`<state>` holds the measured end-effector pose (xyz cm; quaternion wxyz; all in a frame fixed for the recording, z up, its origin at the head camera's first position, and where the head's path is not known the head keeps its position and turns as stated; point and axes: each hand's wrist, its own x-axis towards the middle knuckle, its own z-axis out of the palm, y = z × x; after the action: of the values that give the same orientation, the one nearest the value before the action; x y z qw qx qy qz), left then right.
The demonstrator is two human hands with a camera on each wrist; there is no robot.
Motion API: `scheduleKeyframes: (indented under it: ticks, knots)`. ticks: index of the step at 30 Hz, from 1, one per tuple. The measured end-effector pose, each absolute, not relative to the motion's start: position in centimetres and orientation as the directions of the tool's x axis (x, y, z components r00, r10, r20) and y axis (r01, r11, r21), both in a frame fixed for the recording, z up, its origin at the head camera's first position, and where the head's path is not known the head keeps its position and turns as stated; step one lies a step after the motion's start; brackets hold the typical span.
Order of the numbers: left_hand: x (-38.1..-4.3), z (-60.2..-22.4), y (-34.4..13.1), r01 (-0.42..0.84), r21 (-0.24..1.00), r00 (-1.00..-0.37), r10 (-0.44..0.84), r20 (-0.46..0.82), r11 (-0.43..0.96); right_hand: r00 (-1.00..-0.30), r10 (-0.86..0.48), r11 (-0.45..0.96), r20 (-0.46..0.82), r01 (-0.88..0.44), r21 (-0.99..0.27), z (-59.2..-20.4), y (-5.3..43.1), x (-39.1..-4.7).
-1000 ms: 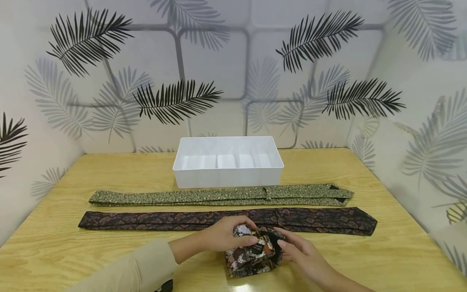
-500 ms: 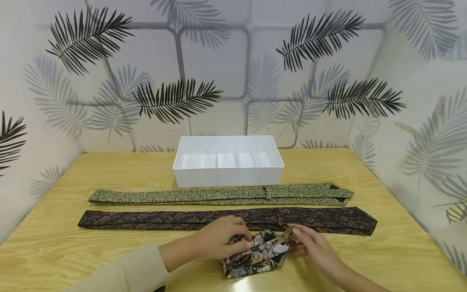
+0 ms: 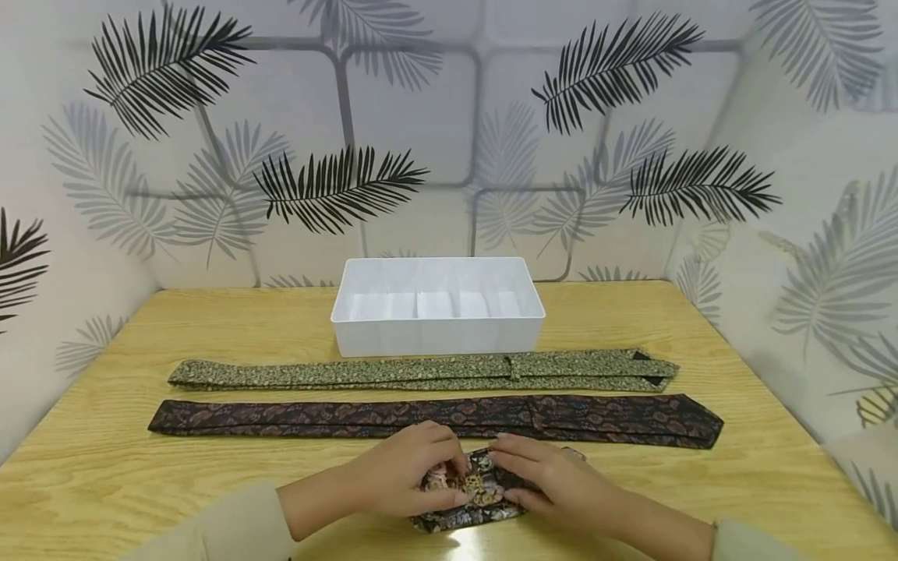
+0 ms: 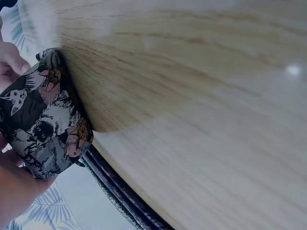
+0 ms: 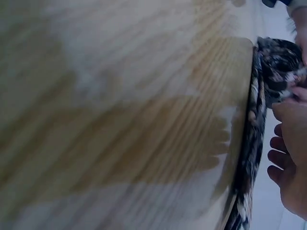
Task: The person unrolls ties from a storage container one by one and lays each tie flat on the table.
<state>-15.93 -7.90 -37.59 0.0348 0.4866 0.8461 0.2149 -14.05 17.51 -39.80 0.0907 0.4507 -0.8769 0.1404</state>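
Observation:
A dark necktie [image 3: 482, 485] printed with cats lies partly rolled near the front of the table. My left hand [image 3: 403, 471] holds the rolled part, thumb on the near side and fingers on the far side. In the left wrist view the outer face of the necktie roll [image 4: 45, 117] shows cats clearly. My right hand [image 3: 554, 479] reaches over the flat part, fingers loosely bent and thumb apart, its tips beside the roll. In the right wrist view the coiled necktie [image 5: 280, 62] stands on edge, with the right hand [image 5: 292, 143] right at it.
A dark paisley necktie [image 3: 281, 418] lies straight across the table just beyond the hands. Behind it stretches a green patterned necktie [image 3: 351, 374]. At the back stands a white box [image 3: 438, 336] with several compartments, before the leaf-patterned wall [image 3: 421, 218].
The right hand has let go of the bunched end of the cat-print necktie and come left, over the strip beside the roll. The left hand has shifted slightly left, keeping hold of the roll.

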Motion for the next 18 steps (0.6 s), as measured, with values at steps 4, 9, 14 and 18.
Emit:
scheduleKeyframes:
  ticks: [4,9,14,18]
  knots:
    - [-15.7,-37.7,-8.3,0.838,0.356,-0.496,0.850,0.180,0.414,-0.522,-0.835,0.494,0.176,-0.851,-0.179,-40.0,16.5,-14.1]
    - [-15.5,-38.0,-9.0,0.863,0.317,-0.467,0.861,0.200,0.394,-0.547,-0.832,0.518,0.086,-0.824,-0.230,-40.3,16.3,-13.7]
    - [-15.6,-38.1,-9.6,0.886,0.277,-0.440,0.862,0.252,0.372,-0.593,-0.801,0.557,0.085,-0.790,-0.256,-40.2,16.5,-13.1]
    - [-15.8,-38.0,-9.8,0.902,0.261,-0.414,0.861,0.297,0.344,-0.632,-0.770,0.598,0.082,-0.761,-0.250,-40.2,16.6,-13.0]
